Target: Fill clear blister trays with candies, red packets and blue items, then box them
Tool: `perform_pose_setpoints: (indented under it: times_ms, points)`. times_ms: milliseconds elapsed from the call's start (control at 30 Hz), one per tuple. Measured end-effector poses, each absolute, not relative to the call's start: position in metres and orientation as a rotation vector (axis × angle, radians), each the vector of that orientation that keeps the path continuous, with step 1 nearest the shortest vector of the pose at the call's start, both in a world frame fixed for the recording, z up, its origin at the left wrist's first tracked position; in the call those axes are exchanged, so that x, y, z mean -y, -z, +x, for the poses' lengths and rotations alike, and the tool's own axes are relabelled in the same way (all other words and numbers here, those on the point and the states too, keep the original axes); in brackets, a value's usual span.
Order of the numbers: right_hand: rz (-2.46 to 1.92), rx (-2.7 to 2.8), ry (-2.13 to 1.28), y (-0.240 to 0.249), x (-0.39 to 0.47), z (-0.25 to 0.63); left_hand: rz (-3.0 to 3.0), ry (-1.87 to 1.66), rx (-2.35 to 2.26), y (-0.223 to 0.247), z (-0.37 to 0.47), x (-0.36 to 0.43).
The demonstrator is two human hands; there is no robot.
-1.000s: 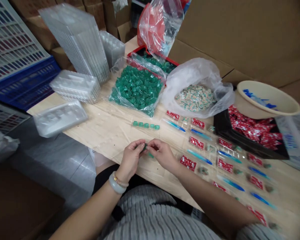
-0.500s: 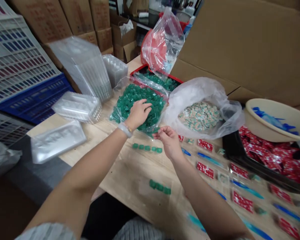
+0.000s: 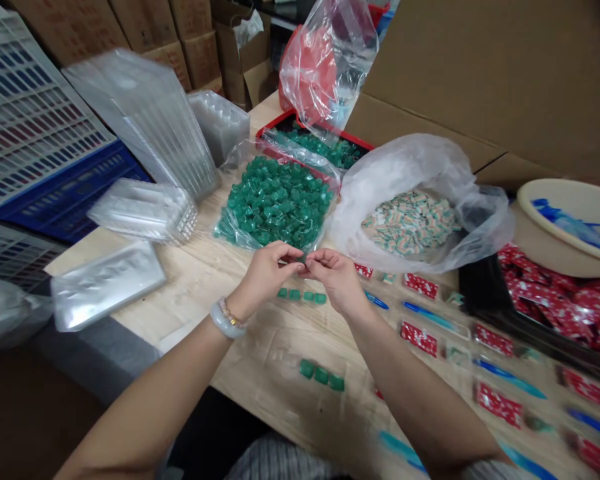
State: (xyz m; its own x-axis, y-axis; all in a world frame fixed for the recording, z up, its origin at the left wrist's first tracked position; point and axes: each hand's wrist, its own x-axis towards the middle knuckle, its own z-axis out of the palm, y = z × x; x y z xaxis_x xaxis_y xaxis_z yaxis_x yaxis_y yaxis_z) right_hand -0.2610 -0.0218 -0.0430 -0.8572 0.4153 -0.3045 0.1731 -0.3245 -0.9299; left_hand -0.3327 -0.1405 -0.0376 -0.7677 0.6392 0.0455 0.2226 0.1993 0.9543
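Note:
My left hand (image 3: pixel 273 273), with a bracelet at the wrist, and my right hand (image 3: pixel 334 275) meet fingertip to fingertip at the near edge of a clear bag of green pieces (image 3: pixel 280 200). Both hands pinch a small dark green piece (image 3: pixel 303 258), mostly hidden by the fingers. Just below them lies a row of green cubes (image 3: pixel 307 297), partly behind my left hand. Nearer to me, several more green cubes (image 3: pixel 321 375) lie in a short row on the wooden table (image 3: pixel 250 353).
Clear plastic trays (image 3: pixel 140 210) stand at the left beside crates (image 3: pixel 70 193). To the right are a bag of patterned pieces (image 3: pixel 413 223), a beige basin (image 3: pixel 565 227), red packets (image 3: pixel 555 287) and blue items (image 3: pixel 430 315). A red-rimmed tray (image 3: pixel 363 143) sits behind.
My left hand has left the green pieces in the bag and come down to meet my right hand. The camera view has shifted slightly.

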Motion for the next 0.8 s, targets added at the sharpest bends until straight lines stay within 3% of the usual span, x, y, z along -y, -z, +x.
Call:
perform_pose_setpoints:
  times_ms: [467, 700, 800]
  points:
    - [-0.749, 1.985, -2.168, 0.033, 0.022, -0.256, 0.657, -1.699, -2.122, 0.034, -0.316, 0.143]
    - [-0.682, 2.251, -1.741, 0.034, 0.020, -0.256, 0.754, -1.792, -2.243, 0.036, -0.305, 0.140]
    - [-0.712, 2.209, -1.933, 0.028, 0.018, -0.254, 0.638, -1.785, -2.240, 0.041, -0.304, 0.140]
